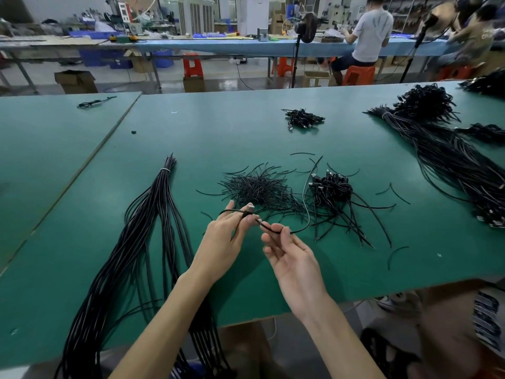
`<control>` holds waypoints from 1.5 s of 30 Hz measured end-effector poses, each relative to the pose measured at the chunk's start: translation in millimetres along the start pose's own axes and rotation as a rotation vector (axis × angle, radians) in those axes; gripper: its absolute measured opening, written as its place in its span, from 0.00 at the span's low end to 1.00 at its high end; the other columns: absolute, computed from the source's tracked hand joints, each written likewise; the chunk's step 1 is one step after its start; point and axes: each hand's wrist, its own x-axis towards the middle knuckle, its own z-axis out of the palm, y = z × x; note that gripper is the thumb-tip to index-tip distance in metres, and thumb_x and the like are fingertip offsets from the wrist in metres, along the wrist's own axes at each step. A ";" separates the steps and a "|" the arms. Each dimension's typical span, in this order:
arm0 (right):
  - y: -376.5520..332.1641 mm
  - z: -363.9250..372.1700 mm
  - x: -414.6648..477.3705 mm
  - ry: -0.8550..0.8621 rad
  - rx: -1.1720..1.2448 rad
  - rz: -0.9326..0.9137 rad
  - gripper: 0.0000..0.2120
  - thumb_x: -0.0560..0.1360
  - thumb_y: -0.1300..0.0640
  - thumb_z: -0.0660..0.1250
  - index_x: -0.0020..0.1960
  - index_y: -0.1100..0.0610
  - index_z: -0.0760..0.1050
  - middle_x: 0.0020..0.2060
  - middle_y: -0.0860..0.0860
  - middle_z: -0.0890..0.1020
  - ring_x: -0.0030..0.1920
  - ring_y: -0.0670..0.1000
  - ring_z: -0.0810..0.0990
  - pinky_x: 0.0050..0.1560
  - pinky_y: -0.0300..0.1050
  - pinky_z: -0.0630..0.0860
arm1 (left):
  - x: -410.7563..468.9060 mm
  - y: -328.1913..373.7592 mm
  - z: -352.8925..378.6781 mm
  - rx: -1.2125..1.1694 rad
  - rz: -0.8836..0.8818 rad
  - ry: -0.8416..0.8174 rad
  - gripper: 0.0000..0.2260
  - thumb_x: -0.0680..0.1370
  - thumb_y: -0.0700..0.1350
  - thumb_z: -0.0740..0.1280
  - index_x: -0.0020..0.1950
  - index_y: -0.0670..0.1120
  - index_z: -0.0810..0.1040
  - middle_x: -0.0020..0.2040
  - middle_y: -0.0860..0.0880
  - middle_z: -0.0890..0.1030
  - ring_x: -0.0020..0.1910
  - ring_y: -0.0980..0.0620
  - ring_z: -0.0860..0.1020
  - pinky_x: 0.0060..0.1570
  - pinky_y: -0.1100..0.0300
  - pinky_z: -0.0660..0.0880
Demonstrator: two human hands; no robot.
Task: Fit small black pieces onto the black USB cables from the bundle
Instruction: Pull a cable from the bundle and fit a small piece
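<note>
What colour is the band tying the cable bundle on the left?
The band is white; head view.

Green worktop, seam to second green panel at left. Long cable bundle left, white tie near far end, near end hanging over front edge. Heap of thin black pieces centre; tangled USB cable pile just beside it, right. Smaller pile farther back. Big bundle along right side. Stray cable on left panel.
</note>
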 end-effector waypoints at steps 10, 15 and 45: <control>7.9 4.0 0.1 -0.119 -0.381 -0.060 0.13 0.83 0.60 0.62 0.58 0.67 0.82 0.57 0.59 0.86 0.43 0.51 0.84 0.44 0.41 0.79 | 0.2 6.0 -10.6 -0.403 -0.174 -0.121 0.20 0.87 0.53 0.56 0.61 0.45 0.85 0.58 0.56 0.86 0.69 0.60 0.76 0.73 0.58 0.68; 11.0 4.1 -1.1 -0.132 -0.505 -0.076 0.11 0.83 0.61 0.64 0.57 0.63 0.84 0.51 0.58 0.87 0.43 0.52 0.85 0.43 0.40 0.79 | 0.0 7.2 -14.0 -0.588 -0.203 -0.110 0.22 0.88 0.51 0.56 0.56 0.41 0.86 0.55 0.47 0.87 0.67 0.54 0.79 0.70 0.59 0.69; 9.3 7.2 1.8 0.070 -0.303 -0.113 0.11 0.85 0.55 0.62 0.49 0.62 0.74 0.33 0.51 0.76 0.34 0.47 0.73 0.34 0.40 0.70 | -7.0 3.7 -2.2 0.043 0.099 -0.093 0.17 0.85 0.52 0.63 0.37 0.50 0.72 0.29 0.55 0.74 0.29 0.55 0.72 0.33 0.63 0.68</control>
